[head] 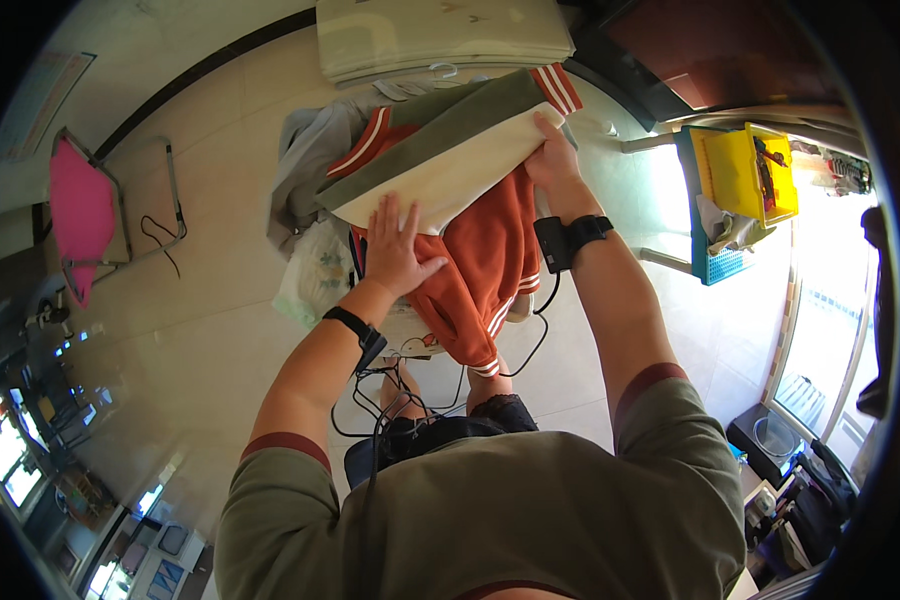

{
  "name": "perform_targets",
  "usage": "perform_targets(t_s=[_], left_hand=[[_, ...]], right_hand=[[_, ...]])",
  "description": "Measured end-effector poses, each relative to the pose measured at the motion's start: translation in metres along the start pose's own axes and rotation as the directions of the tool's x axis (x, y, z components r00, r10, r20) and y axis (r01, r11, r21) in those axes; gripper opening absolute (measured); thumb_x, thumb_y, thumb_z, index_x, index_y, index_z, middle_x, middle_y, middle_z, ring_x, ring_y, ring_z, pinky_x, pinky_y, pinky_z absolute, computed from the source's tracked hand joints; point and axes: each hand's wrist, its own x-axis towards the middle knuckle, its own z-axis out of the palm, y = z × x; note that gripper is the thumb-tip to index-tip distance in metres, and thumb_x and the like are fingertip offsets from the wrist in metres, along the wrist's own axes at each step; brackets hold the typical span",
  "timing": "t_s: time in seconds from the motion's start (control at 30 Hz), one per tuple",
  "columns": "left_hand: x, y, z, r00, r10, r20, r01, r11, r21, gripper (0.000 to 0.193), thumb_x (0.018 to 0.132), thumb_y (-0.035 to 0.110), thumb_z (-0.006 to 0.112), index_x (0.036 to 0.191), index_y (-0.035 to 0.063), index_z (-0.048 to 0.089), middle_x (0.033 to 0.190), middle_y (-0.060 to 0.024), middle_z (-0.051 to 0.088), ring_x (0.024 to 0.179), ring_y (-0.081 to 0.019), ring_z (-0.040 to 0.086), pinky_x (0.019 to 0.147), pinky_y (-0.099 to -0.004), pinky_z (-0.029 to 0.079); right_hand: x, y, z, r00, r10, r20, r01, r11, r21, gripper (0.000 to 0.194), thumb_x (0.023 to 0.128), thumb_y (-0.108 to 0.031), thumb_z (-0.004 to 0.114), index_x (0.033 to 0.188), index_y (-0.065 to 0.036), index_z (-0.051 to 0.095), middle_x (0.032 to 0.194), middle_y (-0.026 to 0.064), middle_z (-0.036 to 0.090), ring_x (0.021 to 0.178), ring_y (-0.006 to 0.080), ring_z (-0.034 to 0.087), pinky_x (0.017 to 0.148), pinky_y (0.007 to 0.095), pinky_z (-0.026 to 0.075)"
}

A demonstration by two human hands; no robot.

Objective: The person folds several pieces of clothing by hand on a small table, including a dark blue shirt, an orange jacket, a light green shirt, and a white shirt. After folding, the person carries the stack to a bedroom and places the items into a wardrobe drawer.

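A garment with green, cream and rust-orange parts [450,161] and striped ribbed cuffs lies in front of me on a pile of clothes. My left hand [399,244] rests with spread fingers on its cream panel, near the lower left edge. At the upper right, my right hand [553,156] grips the cream sleeve close to its striped cuff, thumb on top. Below hangs the rust-orange part [487,247], with white-striped ribbing. Grey clothes [307,161] and a white plastic bag with a print [316,274] lie to the left, partly under the garment. What supports the pile is mostly hidden.
Black cables [379,405] run from my wrist devices down by my legs. A pink folding chair [82,217] stands at left. A yellow basket [750,172] sits on a blue-topped stool [694,202] at right. A pale padded piece of furniture [442,37] stands beyond the pile.
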Motion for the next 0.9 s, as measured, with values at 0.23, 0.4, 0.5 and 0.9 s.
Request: perform_targets(t_s=[0.23,0.4,0.5,0.9], left_hand=[[0.026,-0.01,0.004,0.977,-0.125,0.173,0.095,0.98,0.174,0.11,0.069,0.061,0.074,0.153,0.0162,0.02,0.156,-0.0274,0.012,0.145,-0.0448,0.01,0.114,-0.0582,0.015],[0.029,0.001,0.003,0.973,-0.134,0.189,0.091,0.971,0.219,0.107,0.069,0.061,0.074,0.153,0.0211,0.021,0.157,-0.0255,0.011,0.144,-0.0463,0.01,0.112,-0.0636,0.014],[0.033,0.001,0.004,0.965,-0.158,0.209,0.114,0.971,0.209,0.105,0.068,0.06,0.075,0.153,0.0226,0.024,0.157,-0.0232,0.012,0.145,-0.0445,0.01,0.112,-0.0638,0.012],[0.03,-0.021,0.008,0.986,-0.035,0.16,0.02,0.996,0.092,0.104,0.07,0.055,0.075,0.153,0.019,0.024,0.157,-0.024,0.015,0.144,-0.0449,0.014,0.11,-0.0648,0.017]], right_hand=[[-0.009,-0.007,0.001,0.985,-0.114,0.131,0.126,0.988,-0.09,0.037,0.089,-0.001,0.061,0.124,-0.007,0.053,0.116,0.0055,0.061,0.11,0.0213,0.058,0.096,0.0355,0.047],[-0.059,-0.005,0.026,0.942,-0.234,0.241,0.315,0.865,-0.391,0.044,0.085,0.005,0.064,0.126,-0.006,0.052,0.115,0.0027,0.062,0.104,0.0146,0.059,0.093,0.0306,0.047],[-0.086,0.009,0.04,0.847,-0.293,0.443,0.495,0.739,-0.457,0.041,0.086,0.001,0.067,0.124,-0.006,0.053,0.111,0.0025,0.062,0.1,0.012,0.058,0.089,0.0284,0.047],[-0.109,0.061,0.041,0.795,-0.165,0.583,0.575,0.51,-0.64,0.034,0.088,-0.009,0.068,0.119,-0.003,0.056,0.107,0.0099,0.065,0.1,0.0157,0.06,0.087,0.0298,0.048]])
